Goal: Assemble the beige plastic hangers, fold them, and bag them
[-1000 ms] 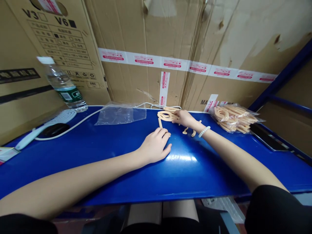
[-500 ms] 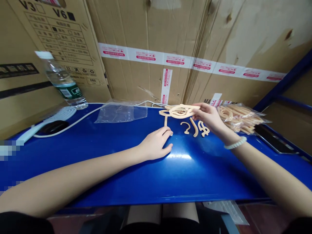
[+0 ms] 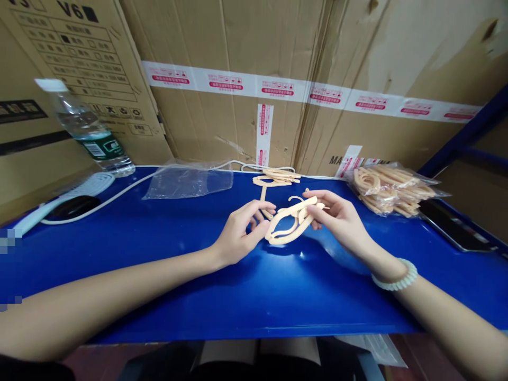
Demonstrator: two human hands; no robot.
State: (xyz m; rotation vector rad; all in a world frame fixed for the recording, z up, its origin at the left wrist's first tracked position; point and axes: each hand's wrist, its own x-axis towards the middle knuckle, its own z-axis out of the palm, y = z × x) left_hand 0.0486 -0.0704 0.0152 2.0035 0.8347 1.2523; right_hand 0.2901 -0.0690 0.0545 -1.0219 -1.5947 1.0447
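Note:
My right hand pinches the right end of a beige plastic hanger piece, a looped frame held tilted just above the table. My left hand is at the frame's left end, thumb and fingers apart and curved. Its thumb tip meets the frame's edge in view; whether it presses on it I cannot tell. Beyond the left fingers lies a straight beige strip. A beige hook shows behind the held frame, and other small pieces there are mostly hidden by my right hand.
More beige frames lie at the back. Bagged beige parts and a dark phone-like slab are on the right. A clear plastic bag, white cable, hairbrush and water bottle lie or stand leftward. Cardboard walls the back.
My right hand has brought one hanger frame from the back pile nearer to me, tilting it. My left hand has lifted and turned toward the frame's left end. The view has shifted slightly.

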